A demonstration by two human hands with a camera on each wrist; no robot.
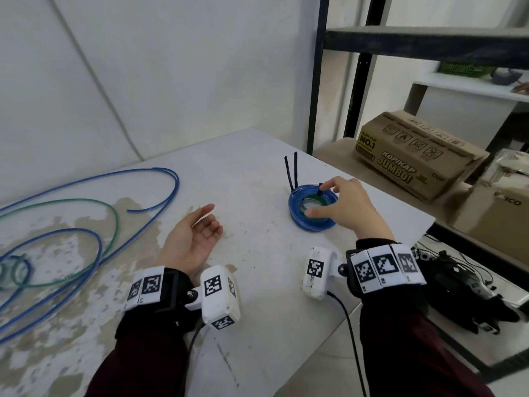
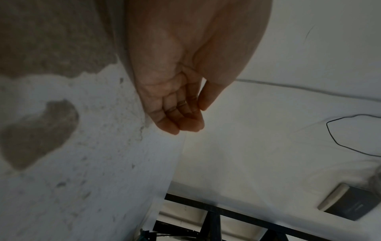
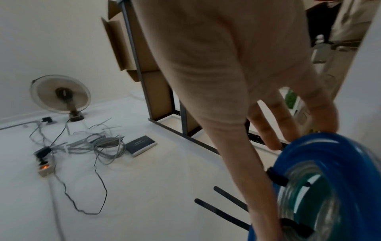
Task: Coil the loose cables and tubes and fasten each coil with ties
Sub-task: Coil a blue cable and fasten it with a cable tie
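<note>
A tight coil of blue tube [image 1: 296, 214] with green and clear turns inside lies flat near the right edge of the white table [image 1: 257, 267]. Black ties bind it, and two tie tails [image 1: 292, 170] stick up at its far side. My right hand [image 1: 319, 199] grips this coil, fingers on the far rim and thumb [image 3: 247, 163] on the near side of the blue coil [image 3: 329, 146]. My left hand [image 1: 207, 220] rests palm up on the table, fingers relaxed and holding nothing; the left wrist view shows the same bare left hand [image 2: 193, 117]. Loose blue tube [image 1: 160, 196] and green tube [image 1: 113, 216] sprawl at the left.
A small blue-green coil [image 1: 14, 270] sits at the table's left edge. A metal shelf rack [image 1: 355, 96] with cardboard boxes [image 1: 415, 156] stands right of the table. Black gear with cables [image 1: 458, 287] lies on the floor below the right edge.
</note>
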